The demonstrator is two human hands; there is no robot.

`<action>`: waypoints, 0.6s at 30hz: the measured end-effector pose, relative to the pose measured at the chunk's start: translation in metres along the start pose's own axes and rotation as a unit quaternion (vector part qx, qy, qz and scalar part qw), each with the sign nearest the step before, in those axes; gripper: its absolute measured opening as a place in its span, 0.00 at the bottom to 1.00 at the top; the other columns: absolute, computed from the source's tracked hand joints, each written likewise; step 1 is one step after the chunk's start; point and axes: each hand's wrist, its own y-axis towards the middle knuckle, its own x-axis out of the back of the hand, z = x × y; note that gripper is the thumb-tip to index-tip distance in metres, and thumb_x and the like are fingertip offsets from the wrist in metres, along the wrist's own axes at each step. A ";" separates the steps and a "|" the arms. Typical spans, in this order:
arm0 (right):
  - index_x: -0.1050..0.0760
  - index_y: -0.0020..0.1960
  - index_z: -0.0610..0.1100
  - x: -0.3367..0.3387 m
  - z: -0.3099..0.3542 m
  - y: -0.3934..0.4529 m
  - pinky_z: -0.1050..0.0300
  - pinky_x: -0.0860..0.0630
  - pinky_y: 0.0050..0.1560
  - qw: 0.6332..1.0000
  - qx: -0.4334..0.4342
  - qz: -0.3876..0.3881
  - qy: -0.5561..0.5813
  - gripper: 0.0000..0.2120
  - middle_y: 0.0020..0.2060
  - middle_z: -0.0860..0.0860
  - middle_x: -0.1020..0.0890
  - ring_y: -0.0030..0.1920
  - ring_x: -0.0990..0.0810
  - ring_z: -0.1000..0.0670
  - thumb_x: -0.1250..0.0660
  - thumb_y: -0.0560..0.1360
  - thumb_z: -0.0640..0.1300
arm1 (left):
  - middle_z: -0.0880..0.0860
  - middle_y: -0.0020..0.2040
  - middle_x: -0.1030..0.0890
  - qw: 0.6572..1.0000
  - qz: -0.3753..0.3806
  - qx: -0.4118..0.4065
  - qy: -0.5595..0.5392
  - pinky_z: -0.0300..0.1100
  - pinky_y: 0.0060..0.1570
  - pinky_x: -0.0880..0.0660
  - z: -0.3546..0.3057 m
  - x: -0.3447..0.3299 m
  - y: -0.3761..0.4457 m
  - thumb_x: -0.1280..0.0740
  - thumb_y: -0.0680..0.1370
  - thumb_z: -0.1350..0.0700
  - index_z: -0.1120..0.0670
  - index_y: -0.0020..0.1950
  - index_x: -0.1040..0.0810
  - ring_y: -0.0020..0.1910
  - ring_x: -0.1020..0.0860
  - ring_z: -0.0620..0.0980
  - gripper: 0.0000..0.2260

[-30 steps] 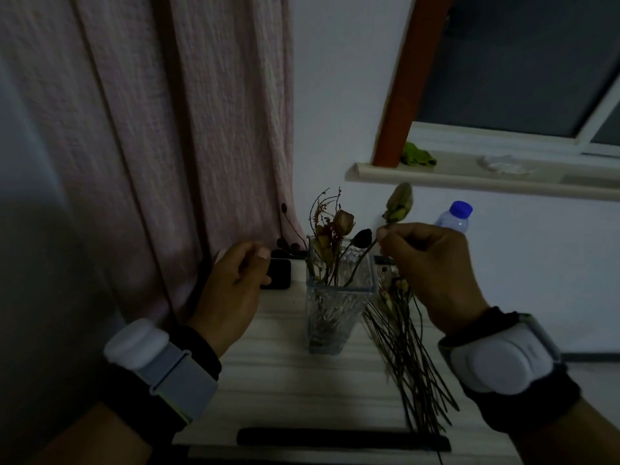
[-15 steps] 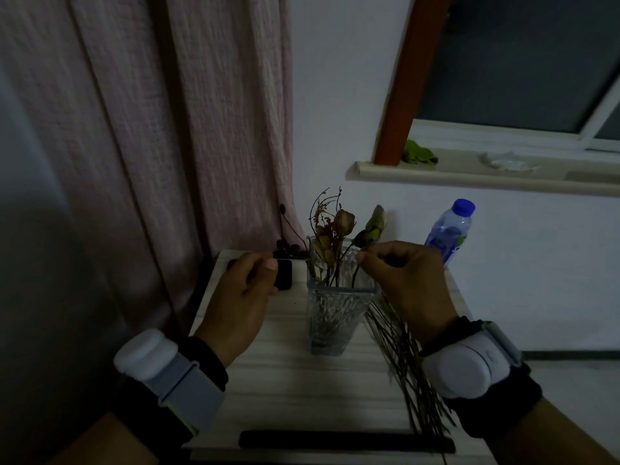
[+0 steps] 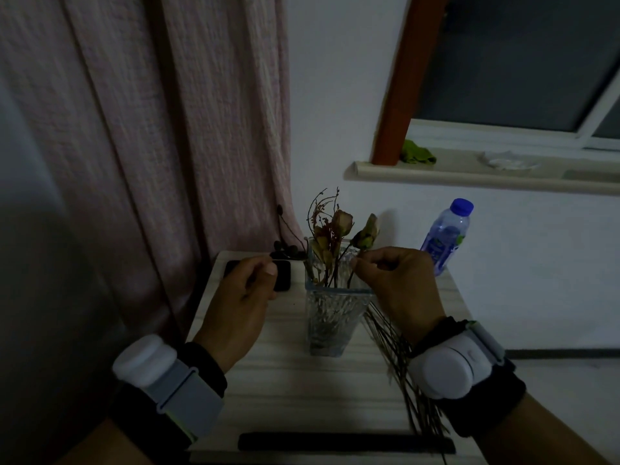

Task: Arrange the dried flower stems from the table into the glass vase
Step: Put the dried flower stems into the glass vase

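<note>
A square glass vase stands on the small pale table, holding a few dried stems with a faded rose and twigs. My right hand pinches a dried flower stem at the vase's right rim, its lower end inside the glass. A bundle of bare dried stems lies on the table right of the vase, partly under my right wrist. My left hand hovers left of the vase with loosely curled fingers and holds nothing.
A black phone lies at the table's back left, partly behind my left hand. A water bottle stands at the back right corner. A long black bar runs along the front edge. A pink curtain hangs to the left.
My right hand has lowered the pinched flower stem down and left into the vase. My left hand stayed beside the vase.
</note>
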 end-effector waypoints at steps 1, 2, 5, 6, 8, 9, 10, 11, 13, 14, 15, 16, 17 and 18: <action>0.16 0.35 0.45 0.000 -0.001 0.000 0.57 0.26 0.30 1.000 -0.003 -0.002 0.002 0.06 0.28 0.42 0.19 0.27 0.27 0.51 0.24 0.71 0.43 | 0.46 0.53 0.20 1.000 0.000 -0.001 0.000 0.41 0.46 0.25 0.000 0.000 0.000 0.41 0.81 0.49 0.49 0.62 0.24 0.42 0.20 0.40 0.13; 0.16 0.35 0.45 0.000 -0.001 -0.001 0.60 0.28 0.29 1.000 -0.003 -0.003 0.002 0.06 0.26 0.45 0.20 0.26 0.29 0.54 0.24 0.71 0.42 | 0.46 0.53 0.20 1.000 0.000 -0.002 -0.001 0.40 0.45 0.25 0.001 0.000 0.000 0.41 0.81 0.49 0.50 0.62 0.24 0.42 0.20 0.39 0.13; 0.17 0.36 0.45 0.000 -0.002 -0.002 0.67 0.34 0.26 1.000 -0.001 -0.005 -0.004 0.06 0.21 0.55 0.26 0.21 0.34 0.59 0.24 0.71 0.42 | 0.45 0.53 0.20 1.000 0.002 0.001 -0.001 0.40 0.45 0.25 0.002 -0.001 0.000 0.41 0.81 0.49 0.48 0.61 0.24 0.42 0.19 0.39 0.11; 0.17 0.36 0.45 0.000 -0.003 -0.001 0.68 0.35 0.25 1.000 0.001 -0.005 -0.009 0.06 0.19 0.57 0.28 0.20 0.35 0.59 0.24 0.71 0.42 | 0.45 0.53 0.20 1.000 0.002 0.002 -0.002 0.40 0.46 0.25 0.002 -0.001 0.000 0.41 0.81 0.48 0.46 0.60 0.24 0.43 0.19 0.40 0.11; 0.16 0.36 0.45 0.000 -0.005 -0.001 0.69 0.36 0.25 1.000 0.003 -0.003 -0.019 0.06 0.18 0.58 0.30 0.20 0.35 0.59 0.25 0.71 0.43 | 0.45 0.53 0.20 1.000 0.002 0.003 -0.003 0.40 0.45 0.25 0.002 -0.001 0.000 0.41 0.80 0.48 0.45 0.59 0.25 0.43 0.19 0.40 0.10; 0.16 0.37 0.45 0.000 -0.005 -0.001 0.69 0.35 0.25 1.000 0.004 -0.003 -0.025 0.05 0.18 0.58 0.30 0.20 0.35 0.58 0.25 0.72 0.43 | 0.45 0.53 0.20 1.000 0.002 0.004 -0.003 0.40 0.45 0.25 0.002 -0.002 -0.001 0.41 0.80 0.48 0.45 0.58 0.24 0.43 0.19 0.40 0.09; 0.16 0.37 0.46 0.001 -0.006 -0.001 0.69 0.35 0.25 0.999 0.005 -0.003 -0.031 0.05 0.18 0.58 0.30 0.20 0.35 0.58 0.24 0.72 0.44 | 0.45 0.53 0.20 1.000 0.002 0.004 -0.002 0.40 0.45 0.25 0.002 -0.002 0.000 0.41 0.81 0.48 0.45 0.59 0.24 0.42 0.19 0.39 0.10; 0.16 0.38 0.47 0.001 -0.007 -0.001 0.68 0.34 0.26 0.999 0.006 -0.004 -0.039 0.04 0.19 0.58 0.30 0.20 0.34 0.58 0.24 0.72 0.44 | 0.46 0.53 0.20 1.000 0.002 0.003 -0.001 0.40 0.45 0.25 0.001 -0.002 -0.001 0.41 0.81 0.49 0.47 0.60 0.24 0.42 0.19 0.39 0.11; 0.15 0.41 0.48 0.001 -0.008 -0.001 0.64 0.32 0.28 0.997 0.020 -0.006 -0.073 0.03 0.20 0.59 0.29 0.22 0.33 0.59 0.25 0.72 0.47 | 0.46 0.53 0.20 1.000 0.003 0.002 -0.003 0.39 0.44 0.26 0.000 -0.003 -0.001 0.41 0.81 0.49 0.48 0.60 0.24 0.41 0.19 0.38 0.11; 0.15 0.42 0.48 0.002 -0.008 -0.001 0.61 0.31 0.29 0.995 0.032 -0.008 -0.097 0.04 0.22 0.59 0.27 0.23 0.31 0.58 0.26 0.73 0.48 | 0.46 0.53 0.20 1.000 0.003 0.002 -0.005 0.39 0.44 0.26 0.000 -0.003 -0.001 0.41 0.81 0.49 0.48 0.60 0.24 0.41 0.20 0.38 0.11; 0.14 0.43 0.49 0.002 -0.008 -0.001 0.59 0.28 0.30 0.991 0.046 -0.009 -0.123 0.05 0.25 0.58 0.23 0.25 0.28 0.58 0.27 0.74 0.49 | 0.46 0.53 0.20 1.000 0.004 0.002 -0.006 0.39 0.44 0.26 -0.001 -0.003 -0.001 0.41 0.81 0.49 0.48 0.60 0.24 0.41 0.20 0.38 0.11; 0.14 0.44 0.49 0.002 -0.007 -0.002 0.57 0.25 0.31 0.987 0.059 -0.011 -0.150 0.06 0.28 0.56 0.20 0.27 0.24 0.57 0.29 0.75 0.51 | 0.45 0.53 0.20 1.000 0.005 0.003 -0.006 0.39 0.44 0.26 -0.001 -0.003 -0.002 0.41 0.81 0.49 0.48 0.61 0.24 0.42 0.19 0.38 0.12; 0.14 0.45 0.50 0.003 -0.006 -0.003 0.55 0.22 0.33 0.982 0.074 -0.013 -0.176 0.08 0.30 0.54 0.18 0.30 0.22 0.54 0.30 0.75 0.52 | 0.45 0.53 0.20 1.000 0.006 0.002 -0.006 0.38 0.44 0.26 -0.001 -0.003 -0.002 0.41 0.81 0.49 0.49 0.61 0.24 0.42 0.19 0.38 0.12; 0.15 0.44 0.51 0.004 -0.004 -0.005 0.55 0.23 0.33 0.977 0.089 -0.013 -0.196 0.08 0.31 0.52 0.17 0.30 0.22 0.54 0.31 0.76 0.52 | 0.45 0.53 0.20 1.000 0.006 0.001 -0.006 0.38 0.44 0.26 -0.002 -0.003 -0.002 0.41 0.81 0.49 0.49 0.60 0.24 0.42 0.19 0.38 0.12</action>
